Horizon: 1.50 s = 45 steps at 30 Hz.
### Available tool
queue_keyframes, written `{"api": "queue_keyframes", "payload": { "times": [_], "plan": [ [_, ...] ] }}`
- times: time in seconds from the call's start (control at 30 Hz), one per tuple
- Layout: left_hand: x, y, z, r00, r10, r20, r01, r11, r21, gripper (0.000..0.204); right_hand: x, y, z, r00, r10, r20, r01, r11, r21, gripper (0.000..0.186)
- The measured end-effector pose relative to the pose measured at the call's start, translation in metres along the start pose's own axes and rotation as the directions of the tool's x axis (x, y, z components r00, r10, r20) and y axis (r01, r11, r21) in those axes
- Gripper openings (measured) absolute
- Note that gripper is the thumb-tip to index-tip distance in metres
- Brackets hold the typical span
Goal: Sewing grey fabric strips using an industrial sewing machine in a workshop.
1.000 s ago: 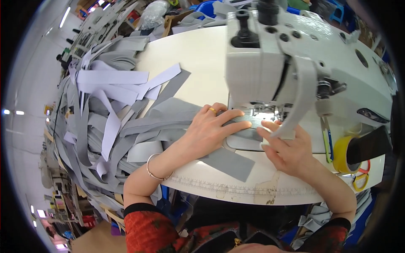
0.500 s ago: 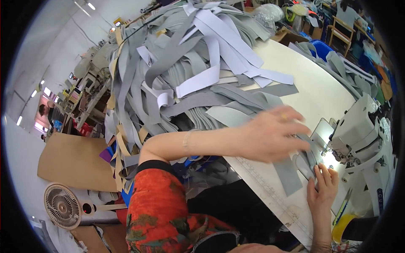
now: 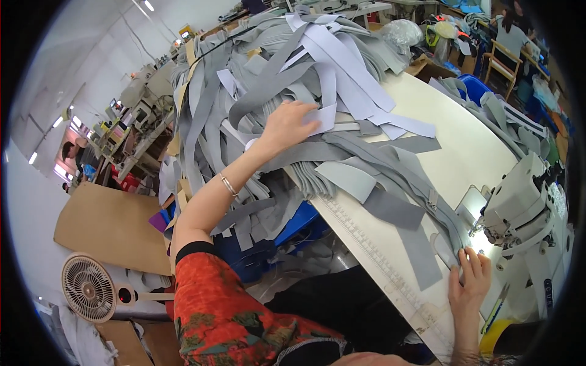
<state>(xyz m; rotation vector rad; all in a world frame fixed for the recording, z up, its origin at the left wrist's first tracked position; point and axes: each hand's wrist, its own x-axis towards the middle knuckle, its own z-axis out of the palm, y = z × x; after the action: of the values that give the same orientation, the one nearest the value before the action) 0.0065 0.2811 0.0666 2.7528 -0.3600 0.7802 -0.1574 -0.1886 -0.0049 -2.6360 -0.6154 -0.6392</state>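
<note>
A long grey fabric strip with a zipper (image 3: 421, 189) runs from the pile across the table to the sewing machine (image 3: 516, 198). A metal zipper pull (image 3: 433, 199) shows on it. By the lit needle area, my right hand (image 3: 470, 274) holds the strip's near end between fingers and thumb. My left hand (image 3: 290, 127) reaches over the pile with fingers stretched apart, touching a white strip (image 3: 326, 119); part of that strip is hidden under the hand. A flat grey piece (image 3: 421, 256) lies on the table left of my right hand.
A large pile of grey strips (image 3: 213, 122) covers the table's far left. A printed ruler scale (image 3: 372, 250) follows the table's near edge. More grey strips (image 3: 494, 116) lie beyond the table at the right. A fan (image 3: 88, 287) stands at lower left; a person sits far right.
My left hand has moved left and away from the machine onto the pile, uncovering the zipper strip. My right hand stays by the needle. The view has shifted slightly.
</note>
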Motion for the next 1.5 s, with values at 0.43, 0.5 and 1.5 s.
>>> {"api": "queue_keyframes", "payload": {
  "times": [0.43, 0.5, 1.5],
  "plan": [
    [0.091, 0.030, -0.027, 0.976, -0.146, 0.159, 0.204, 0.391, -0.897, 0.029, 0.001, -0.001, -0.002, 1.000, 0.027, -0.003, -0.027, 1.000, 0.005, 0.038],
    [0.101, 0.035, -0.035, 0.985, -0.107, 0.138, 0.158, 0.217, -0.963, 0.029, 0.001, -0.002, -0.002, 1.000, 0.018, 0.000, -0.018, 1.000, -0.015, 0.038],
    [0.084, -0.012, 0.019, 0.789, 0.292, 0.540, -0.589, 0.606, 0.534, 0.026, 0.001, -0.003, 0.001, 1.000, 0.005, -0.015, -0.005, 0.999, -0.040, 0.039]
  ]
}}
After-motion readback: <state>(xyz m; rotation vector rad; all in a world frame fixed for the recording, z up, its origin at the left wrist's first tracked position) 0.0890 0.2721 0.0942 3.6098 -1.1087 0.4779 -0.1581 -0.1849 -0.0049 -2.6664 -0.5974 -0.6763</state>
